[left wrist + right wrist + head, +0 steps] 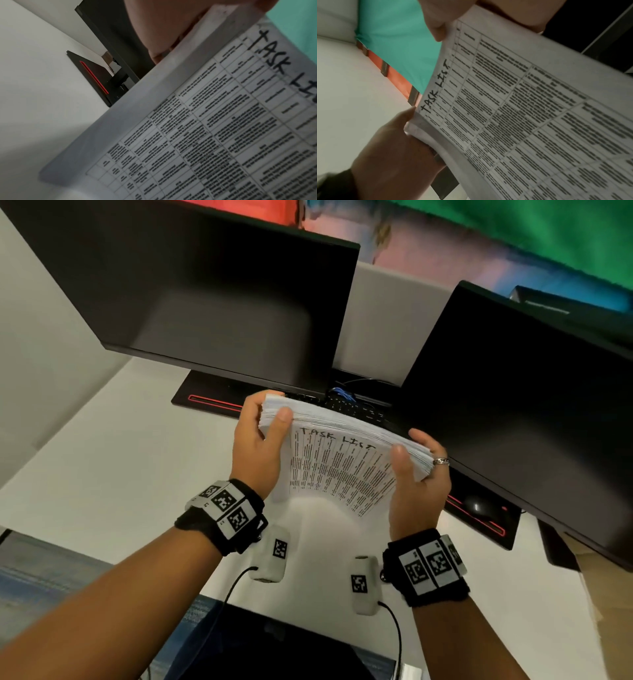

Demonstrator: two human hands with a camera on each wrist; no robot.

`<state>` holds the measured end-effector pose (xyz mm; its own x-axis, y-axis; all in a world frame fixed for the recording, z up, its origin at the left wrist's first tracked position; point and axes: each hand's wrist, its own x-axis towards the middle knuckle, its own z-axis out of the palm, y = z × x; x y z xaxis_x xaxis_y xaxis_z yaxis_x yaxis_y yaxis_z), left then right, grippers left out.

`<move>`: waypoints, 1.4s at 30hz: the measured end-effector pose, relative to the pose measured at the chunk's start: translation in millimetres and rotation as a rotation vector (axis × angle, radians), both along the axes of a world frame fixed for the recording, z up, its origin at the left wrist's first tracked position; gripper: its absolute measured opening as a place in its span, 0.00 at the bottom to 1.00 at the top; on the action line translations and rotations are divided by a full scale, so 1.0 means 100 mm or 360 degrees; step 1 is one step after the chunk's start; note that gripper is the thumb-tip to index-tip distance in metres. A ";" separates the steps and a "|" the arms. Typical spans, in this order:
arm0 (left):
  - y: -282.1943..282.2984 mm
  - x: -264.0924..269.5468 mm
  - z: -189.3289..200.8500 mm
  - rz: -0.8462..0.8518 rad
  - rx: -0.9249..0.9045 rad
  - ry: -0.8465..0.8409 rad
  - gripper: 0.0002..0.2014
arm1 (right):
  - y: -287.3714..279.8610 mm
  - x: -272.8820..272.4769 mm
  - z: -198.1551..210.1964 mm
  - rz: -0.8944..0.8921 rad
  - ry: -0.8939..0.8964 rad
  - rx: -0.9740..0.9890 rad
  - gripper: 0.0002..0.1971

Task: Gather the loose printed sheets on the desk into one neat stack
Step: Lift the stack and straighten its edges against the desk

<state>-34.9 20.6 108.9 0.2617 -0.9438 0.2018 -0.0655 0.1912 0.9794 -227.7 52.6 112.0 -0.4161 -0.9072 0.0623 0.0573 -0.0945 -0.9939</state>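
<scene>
A thick stack of printed sheets (339, 463) is held upright above the white desk (130, 460), its top page a printed table headed "TASK LIST" in marker. My left hand (262, 440) grips the stack's left edge, thumb on the front page and fingers behind. My right hand (416, 470), wearing a ring, grips the right edge the same way. The stack's lower edge hangs above the desk and casts a shadow. The left wrist view fills with the sheets (214, 128) and my left hand (164, 31). The right wrist view shows the sheets (530, 115) between both hands.
Two dark monitors (205, 302) (520, 392) stand just behind the stack, a black keyboard (356, 407) between them. A black mat with red trim (209, 400) lies under the left monitor. A dark mouse (478, 505) sits at right. Two white tagged blocks (270, 556) (364, 583) hang below my wrists.
</scene>
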 end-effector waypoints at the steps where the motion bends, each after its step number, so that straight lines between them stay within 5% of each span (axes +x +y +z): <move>1: -0.01 -0.01 0.00 0.0035 0.0000 -0.0006 0.14 | 0.00 0.01 0.01 -0.0015 0.0001 -0.0019 0.14; 12: -0.06 0.00 0.15 0.0118 0.0132 0.0021 0.24 | -0.05 0.11 0.06 -0.0250 -0.0019 -0.0103 0.10; 29: -0.20 0.04 0.25 0.0077 0.0070 -0.0040 0.03 | -0.04 0.14 0.05 -0.0365 0.0113 -0.0064 0.09; 42: -0.33 0.02 0.34 0.0175 0.0159 0.0068 0.06 | -0.06 0.15 0.06 -0.0364 0.0122 -0.0051 0.07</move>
